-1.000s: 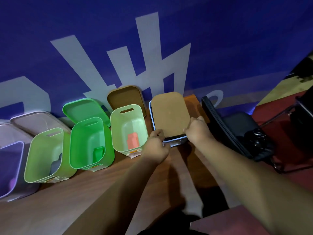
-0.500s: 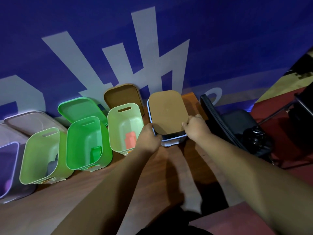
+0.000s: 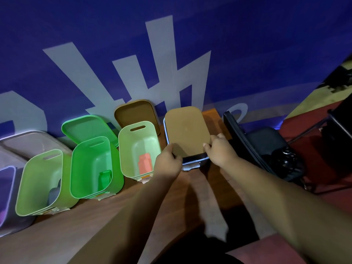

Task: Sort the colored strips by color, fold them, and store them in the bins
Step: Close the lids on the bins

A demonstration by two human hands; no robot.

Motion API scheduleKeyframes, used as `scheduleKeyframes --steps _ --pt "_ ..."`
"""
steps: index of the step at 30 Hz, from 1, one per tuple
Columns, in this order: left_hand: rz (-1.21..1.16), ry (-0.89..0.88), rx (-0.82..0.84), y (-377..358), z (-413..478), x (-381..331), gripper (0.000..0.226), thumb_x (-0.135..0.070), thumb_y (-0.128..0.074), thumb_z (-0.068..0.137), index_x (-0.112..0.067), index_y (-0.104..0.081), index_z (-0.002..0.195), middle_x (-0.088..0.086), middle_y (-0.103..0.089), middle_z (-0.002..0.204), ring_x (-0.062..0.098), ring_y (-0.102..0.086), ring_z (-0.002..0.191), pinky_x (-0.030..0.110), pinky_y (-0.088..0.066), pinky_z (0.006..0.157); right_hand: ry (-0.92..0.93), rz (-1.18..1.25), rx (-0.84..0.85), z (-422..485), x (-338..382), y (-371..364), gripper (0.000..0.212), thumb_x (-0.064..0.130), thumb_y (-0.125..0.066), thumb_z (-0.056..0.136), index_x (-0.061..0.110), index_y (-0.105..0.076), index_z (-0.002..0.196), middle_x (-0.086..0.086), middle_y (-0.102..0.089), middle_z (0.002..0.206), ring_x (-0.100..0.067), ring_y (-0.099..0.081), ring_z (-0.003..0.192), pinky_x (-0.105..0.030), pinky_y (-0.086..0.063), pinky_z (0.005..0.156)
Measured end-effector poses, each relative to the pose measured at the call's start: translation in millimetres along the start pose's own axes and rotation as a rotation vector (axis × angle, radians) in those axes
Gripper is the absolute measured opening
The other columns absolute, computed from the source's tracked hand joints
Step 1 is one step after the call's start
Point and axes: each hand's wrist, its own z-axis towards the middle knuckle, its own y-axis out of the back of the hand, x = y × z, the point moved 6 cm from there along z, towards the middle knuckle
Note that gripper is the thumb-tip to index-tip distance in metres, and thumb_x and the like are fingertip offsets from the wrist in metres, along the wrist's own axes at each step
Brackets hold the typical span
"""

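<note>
Tan lid (image 3: 186, 130) sits on the blue-rimmed bin (image 3: 194, 161), mid-view. Left hand (image 3: 167, 162) curls round the lid's edge at its 7 o'clock; right hand (image 3: 219, 151) pinches the corner at 5 o'clock, fingers bent. Lid looks stiff, light and smooth, so opposite edges seem the best hold. Folded orange strip (image 3: 145, 163) lies in the pale green bin (image 3: 122, 149) at the lid's 9 o'clock; green strip (image 3: 105, 178) is in the bright green bin (image 3: 73, 168) beyond. Strips look soft and light.
</note>
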Motion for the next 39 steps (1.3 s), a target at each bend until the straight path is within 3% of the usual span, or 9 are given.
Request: scheduleKeyframes --steps 7,15,24,29,33,34,37,39 --pt "-0.099 -0.007 -0.05 10 -14 4 0.025 -0.033 -0.055 0.101 -0.033 -0.068 0.122 -0.009 -0.077 0.101 0.018 -0.067 0.091 0.033 -0.054 0.077 0.063 0.075 -0.017 -8 -1 3 0.039 0.049 -0.051 0.103 0.017 -0.062 0.121 -0.001 -0.047 0.118 -0.031 -0.061 0.094 -0.049 -0.058 0.09" --pt "-0.1 -0.022 -0.014 11 -22 3 0.036 -0.023 -0.054 0.096 -0.029 -0.066 0.129 -0.005 -0.077 0.11 0.022 -0.068 0.094 0.036 -0.056 0.081 0.064 0.067 -0.003 -15 -3 1 0.031 0.047 -0.054 0.105 0.018 -0.061 0.111 -0.002 -0.049 0.116 -0.029 -0.062 0.091 -0.048 -0.058 0.09" --pt "-0.129 0.018 -0.014 14 -20 1 0.029 -0.025 -0.057 0.099 -0.025 -0.067 0.126 -0.003 -0.076 0.121 0.021 -0.069 0.11 0.034 -0.055 0.089 -0.008 0.076 0.046 -18 0 7 0.045 0.046 -0.054 0.104 0.009 -0.06 0.129 -0.011 -0.052 0.128 -0.036 -0.061 0.108 -0.049 -0.055 0.098" --pt "-0.111 0.018 0.01 22 -21 -4 0.031 -0.02 -0.058 0.1 -0.019 -0.069 0.129 0.001 -0.075 0.125 0.022 -0.068 0.113 0.022 -0.044 0.081 -0.015 0.076 0.017 -20 10 26 0.05 0.036 -0.055 0.107 0.001 -0.055 0.144 -0.017 -0.047 0.144 -0.039 -0.056 0.127 -0.044 -0.049 0.105" --pt "-0.03 0.005 0.045 37 -19 -5 0.028 -0.022 -0.058 0.1 -0.02 -0.071 0.123 -0.004 -0.074 0.107 0.015 -0.064 0.095 0.006 -0.039 0.066 0.037 0.026 -0.08 -22 32 45 0.041 0.03 -0.055 0.106 0.005 -0.059 0.138 -0.013 -0.049 0.139 -0.036 -0.062 0.117 -0.04 -0.051 0.094" --pt "-0.019 0.011 0.058 42 -17 -5 0.029 -0.02 -0.058 0.098 -0.021 -0.071 0.124 -0.006 -0.072 0.106 0.014 -0.063 0.094 0.007 -0.04 0.069 0.055 0.024 -0.089 -22 39 48 0.039 0.03 -0.055 0.106 0.006 -0.06 0.137 -0.012 -0.05 0.137 -0.035 -0.062 0.114 -0.039 -0.052 0.094" --pt "-0.005 0.037 0.044 64 -9 1 0.034 -0.02 -0.06 0.094 -0.02 -0.07 0.127 -0.004 -0.075 0.119 0.018 -0.069 0.109 0.029 -0.052 0.094 0.107 0.009 -0.088 -20 65 52 0.039 0.03 -0.054 0.105 0.008 -0.064 0.135 -0.009 -0.052 0.136 -0.032 -0.063 0.108 -0.043 -0.056 0.097" --pt "0.0 0.039 0.016 83 -3 4 0.03 -0.016 -0.06 0.096 -0.016 -0.07 0.125 0.0 -0.075 0.12 0.02 -0.069 0.11 0.028 -0.051 0.095 0.164 -0.004 -0.051 -18 87 50 0.033 0.027 -0.054 0.105 0.009 -0.069 0.127 -0.011 -0.054 0.135 -0.032 -0.063 0.108 -0.04 -0.054 0.098"
